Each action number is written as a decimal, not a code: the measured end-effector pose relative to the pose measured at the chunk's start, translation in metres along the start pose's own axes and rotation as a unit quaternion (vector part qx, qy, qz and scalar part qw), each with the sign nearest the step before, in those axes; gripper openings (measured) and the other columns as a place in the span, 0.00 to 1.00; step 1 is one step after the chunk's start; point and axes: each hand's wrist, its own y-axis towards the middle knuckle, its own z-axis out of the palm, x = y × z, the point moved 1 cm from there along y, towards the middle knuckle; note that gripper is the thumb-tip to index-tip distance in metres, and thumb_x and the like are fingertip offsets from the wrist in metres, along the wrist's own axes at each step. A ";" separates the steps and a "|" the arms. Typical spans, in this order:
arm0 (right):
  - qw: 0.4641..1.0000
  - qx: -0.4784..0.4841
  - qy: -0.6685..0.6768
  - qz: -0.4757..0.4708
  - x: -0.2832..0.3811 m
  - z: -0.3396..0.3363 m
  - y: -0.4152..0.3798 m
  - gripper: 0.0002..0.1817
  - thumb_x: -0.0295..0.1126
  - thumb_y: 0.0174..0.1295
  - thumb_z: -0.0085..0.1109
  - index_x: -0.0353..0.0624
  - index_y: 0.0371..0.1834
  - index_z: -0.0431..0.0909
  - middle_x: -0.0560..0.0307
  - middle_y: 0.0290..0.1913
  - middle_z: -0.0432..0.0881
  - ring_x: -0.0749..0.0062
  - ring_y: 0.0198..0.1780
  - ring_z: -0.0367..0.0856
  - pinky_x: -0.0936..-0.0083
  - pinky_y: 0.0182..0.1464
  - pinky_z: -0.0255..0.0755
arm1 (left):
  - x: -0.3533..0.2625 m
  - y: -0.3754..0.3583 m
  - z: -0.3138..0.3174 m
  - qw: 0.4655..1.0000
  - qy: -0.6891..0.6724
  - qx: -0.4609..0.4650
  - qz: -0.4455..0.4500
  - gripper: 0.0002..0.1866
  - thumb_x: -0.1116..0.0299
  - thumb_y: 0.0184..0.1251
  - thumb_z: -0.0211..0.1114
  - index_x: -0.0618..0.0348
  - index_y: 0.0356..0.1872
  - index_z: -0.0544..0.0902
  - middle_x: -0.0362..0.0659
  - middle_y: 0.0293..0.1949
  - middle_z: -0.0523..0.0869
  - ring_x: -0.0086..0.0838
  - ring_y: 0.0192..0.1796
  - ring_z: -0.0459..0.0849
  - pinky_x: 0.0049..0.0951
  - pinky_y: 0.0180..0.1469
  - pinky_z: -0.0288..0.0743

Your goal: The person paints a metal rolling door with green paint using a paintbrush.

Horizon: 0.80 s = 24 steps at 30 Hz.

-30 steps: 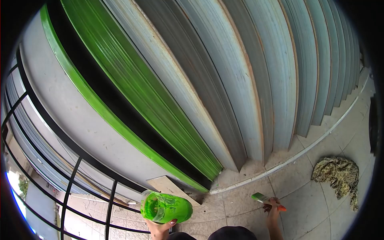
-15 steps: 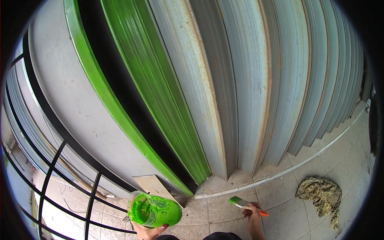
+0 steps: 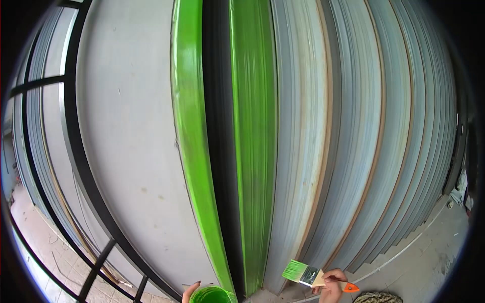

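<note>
Lower in view than half a second ago, the paintbrush (image 3: 308, 275) and the green paint container (image 3: 232, 297) have slid toward the bottom edge. Right hand (image 3: 332, 284): fingers closed around the brush's handle, orange end jutting out to the right, green-coated bristles pointing left. Left hand (image 3: 189, 292): mostly cropped, gripping the container at its left side. Grey ridged panels (image 3: 298, 151) rise behind; whether the bristles touch them is unclear.

Shiny metal ferrule (image 3: 309, 275) on paintbrush (image 3: 318, 278)
</note>
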 end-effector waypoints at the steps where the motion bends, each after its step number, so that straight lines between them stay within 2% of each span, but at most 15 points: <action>1: 1.000 0.015 -0.011 -0.007 0.027 0.011 0.007 0.08 0.29 0.59 0.50 0.35 0.36 0.75 0.49 0.28 0.79 0.65 0.22 0.77 0.75 0.24 0.71 | -0.037 0.012 0.001 1.000 -0.027 0.000 -0.001 0.60 0.63 0.30 0.86 0.66 0.68 0.57 0.51 0.57 0.76 0.39 0.60 0.77 0.40 0.64 0.70; 3: 0.998 0.042 -0.027 -0.025 0.078 0.038 0.026 0.08 0.29 0.59 0.50 0.35 0.35 0.75 0.49 0.27 0.78 0.65 0.21 0.76 0.75 0.23 0.71 | -0.094 0.028 -0.008 1.000 0.004 0.007 0.011 0.60 0.64 0.30 0.86 0.65 0.68 0.57 0.52 0.57 0.76 0.40 0.60 0.77 0.40 0.65 0.69; 6: 0.998 0.040 -0.031 0.022 0.145 0.070 0.047 0.08 0.29 0.60 0.50 0.35 0.35 0.74 0.51 0.23 0.77 0.67 0.20 0.76 0.74 0.24 0.72 | -0.177 0.043 -0.010 0.998 0.058 0.008 0.037 0.64 0.65 0.29 0.86 0.63 0.71 0.53 0.53 0.57 0.76 0.40 0.60 0.77 0.39 0.63 0.72; 7: 0.996 0.052 -0.034 0.063 0.187 0.093 0.053 0.08 0.30 0.62 0.49 0.36 0.35 0.74 0.52 0.24 0.78 0.71 0.19 0.75 0.75 0.24 0.72 | -0.206 0.045 -0.009 0.997 0.071 0.009 0.037 0.63 0.65 0.29 0.86 0.63 0.70 0.53 0.53 0.56 0.76 0.40 0.59 0.77 0.39 0.63 0.72; 9: 0.995 0.043 -0.050 0.076 0.250 0.126 0.063 0.07 0.29 0.64 0.49 0.37 0.36 0.74 0.54 0.24 0.78 0.74 0.19 0.75 0.78 0.24 0.72 | -0.266 0.056 -0.006 0.996 0.083 0.007 0.032 0.61 0.65 0.29 0.86 0.64 0.68 0.55 0.52 0.56 0.77 0.39 0.58 0.78 0.39 0.62 0.72; 12: 0.995 0.064 -0.063 0.036 0.329 0.155 0.079 0.05 0.28 0.64 0.51 0.37 0.37 0.75 0.56 0.25 0.79 0.76 0.21 0.76 0.80 0.25 0.71 | -0.353 0.071 -0.002 0.996 0.091 -0.004 0.018 0.59 0.65 0.28 0.87 0.65 0.64 0.57 0.51 0.54 0.77 0.38 0.57 0.78 0.38 0.61 0.73; 15: 0.992 0.076 -0.094 0.039 0.427 0.189 0.104 0.05 0.27 0.64 0.55 0.37 0.38 0.75 0.56 0.28 0.79 0.77 0.23 0.77 0.81 0.27 0.71 | -0.433 0.089 0.005 0.996 0.090 -0.018 0.005 0.56 0.65 0.27 0.87 0.66 0.61 0.59 0.51 0.53 0.78 0.37 0.56 0.79 0.37 0.60 0.73; 16: 0.989 0.085 -0.123 -0.015 0.444 0.191 0.114 0.06 0.28 0.65 0.57 0.37 0.39 0.75 0.57 0.29 0.79 0.79 0.25 0.76 0.82 0.27 0.70 | -0.456 0.095 0.008 0.996 0.091 -0.023 0.006 0.55 0.65 0.27 0.87 0.66 0.60 0.60 0.51 0.52 0.78 0.36 0.55 0.79 0.36 0.60 0.73; 19: 0.959 0.080 -0.258 -0.083 0.493 0.179 0.138 0.07 0.28 0.64 0.58 0.36 0.40 0.75 0.58 0.29 0.79 0.79 0.25 0.75 0.81 0.28 0.69 | -0.494 0.099 0.023 0.994 0.100 -0.044 0.011 0.53 0.64 0.27 0.87 0.67 0.57 0.62 0.50 0.51 0.78 0.35 0.54 0.80 0.35 0.59 0.74; 20: 0.955 0.087 -0.276 -0.062 0.513 0.179 0.143 0.07 0.28 0.64 0.59 0.36 0.40 0.74 0.60 0.29 0.78 0.80 0.26 0.75 0.82 0.30 0.69 | -0.503 0.098 0.029 0.993 0.108 -0.052 0.019 0.52 0.64 0.26 0.87 0.67 0.56 0.63 0.50 0.50 0.78 0.35 0.54 0.80 0.35 0.58 0.74; 21: 0.987 0.054 -0.149 0.001 0.534 0.183 0.143 0.08 0.27 0.62 0.61 0.35 0.41 0.77 0.56 0.32 0.81 0.77 0.29 0.79 0.80 0.33 0.72 | -0.510 0.097 0.037 0.991 0.119 -0.061 0.029 0.51 0.64 0.26 0.87 0.68 0.55 0.64 0.49 0.50 0.78 0.34 0.53 0.80 0.35 0.58 0.74; 23: 0.987 0.026 -0.157 -0.036 0.537 0.172 0.151 0.08 0.28 0.59 0.54 0.34 0.35 0.71 0.49 0.23 0.78 0.71 0.18 0.76 0.80 0.20 0.69 | -0.531 0.098 0.054 0.982 0.165 -0.073 0.053 0.49 0.61 0.27 0.88 0.64 0.51 0.63 0.49 0.48 0.79 0.33 0.52 0.81 0.32 0.58 0.73; 24: 0.989 0.031 -0.143 -0.025 0.544 0.168 0.152 0.07 0.27 0.59 0.54 0.33 0.34 0.72 0.51 0.23 0.78 0.72 0.19 0.77 0.81 0.21 0.69 | -0.539 0.098 0.061 0.976 0.200 -0.068 0.060 0.49 0.62 0.28 0.87 0.64 0.52 0.63 0.53 0.51 0.78 0.37 0.55 0.80 0.35 0.60 0.73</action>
